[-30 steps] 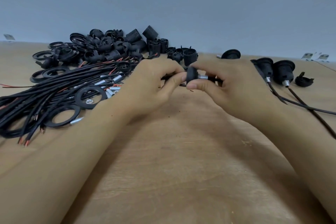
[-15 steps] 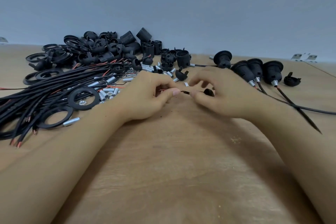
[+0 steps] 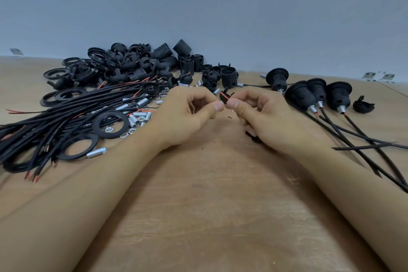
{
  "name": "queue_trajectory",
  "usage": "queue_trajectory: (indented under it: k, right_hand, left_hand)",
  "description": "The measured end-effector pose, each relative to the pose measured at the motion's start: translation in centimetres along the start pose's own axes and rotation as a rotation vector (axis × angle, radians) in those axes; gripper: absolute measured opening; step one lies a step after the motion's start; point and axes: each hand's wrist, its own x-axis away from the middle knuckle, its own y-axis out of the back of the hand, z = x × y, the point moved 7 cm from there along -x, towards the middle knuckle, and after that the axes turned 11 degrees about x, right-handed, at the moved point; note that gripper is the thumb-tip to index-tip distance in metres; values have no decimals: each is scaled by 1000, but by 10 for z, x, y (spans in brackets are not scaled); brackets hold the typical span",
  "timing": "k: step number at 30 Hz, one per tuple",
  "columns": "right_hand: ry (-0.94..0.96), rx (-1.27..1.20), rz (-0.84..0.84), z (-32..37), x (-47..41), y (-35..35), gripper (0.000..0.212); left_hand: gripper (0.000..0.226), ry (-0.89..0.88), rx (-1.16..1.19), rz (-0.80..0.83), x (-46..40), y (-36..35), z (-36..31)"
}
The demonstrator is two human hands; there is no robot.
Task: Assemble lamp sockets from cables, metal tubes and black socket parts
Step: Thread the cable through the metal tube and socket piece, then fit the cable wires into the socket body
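My left hand (image 3: 187, 115) and my right hand (image 3: 265, 117) meet at the table's middle, thumbs and forefingers pinching the thin red and black wire ends (image 3: 224, 96) of a cable. A small black part (image 3: 251, 134) peeks out under my right palm; what it is stays hidden. To the left lies a bundle of black cables (image 3: 66, 121) with bare copper tips. Short metal tubes (image 3: 139, 117) and nuts are scattered beside it. Behind that sits a heap of black socket parts (image 3: 136, 66).
Several assembled sockets (image 3: 318, 95) with trailing cables lie at the right, and a loose black cap (image 3: 363, 106) further right. Flat black rings (image 3: 110, 125) rest near my left wrist. The wooden table (image 3: 209, 205) runs up to a grey wall.
My right hand has let the black socket cap and tube slide out of its fingers. Both hands dropped lower and now pinch the cable's wire ends. The view has tilted down slightly.
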Motion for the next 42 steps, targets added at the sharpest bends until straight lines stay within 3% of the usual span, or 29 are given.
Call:
queue_trajectory:
  k: [5, 10, 13, 16, 18, 21, 25, 31, 35, 40, 42]
  right_hand:
    - [-114, -104, -63, -12, -3, 1, 9]
    - [-113, -71, -104, -15, -5, 3, 10]
    - [-108, -20, -96, -16, -6, 2, 9]
    - [-123, -58, -63, -17, -5, 2, 11]
    - [-122, -85, -42, -16, -4, 1, 11]
    - [-116, -84, -17, -15, -4, -1, 11]
    - [-116, -72, -24, -16, -5, -1, 14]
    - [-97, -66, -26, -15, -6, -1, 13]
    - [-85, -43, -46, -14, -5, 0, 14]
    - [-22, -36, -150, -4, -5, 9, 10]
    - [-16, -22, -148, -2, -4, 9, 9]
  left_hand:
    - [12, -26, -142, -6, 2, 0, -1]
    - [11, -67, -406, -138, -1, 23, -3]
    - [16, -61, -680, -305, -3, 49, -3]
    - [27, 114, -858, -574, 1, 96, 6]
    - [46, 350, -896, -579, 7, 123, 25]
    - [52, 552, -861, -463, 12, 133, 50]
    - [21, 434, -755, -495, 9, 131, 48]
    - [11, 305, -594, -568, 7, 129, 41]
    - [21, 153, -176, -595, 2, 107, 19]
    - [28, 174, 467, -346, -6, 41, 11]
    - [20, 194, 437, -321, -4, 31, 14]
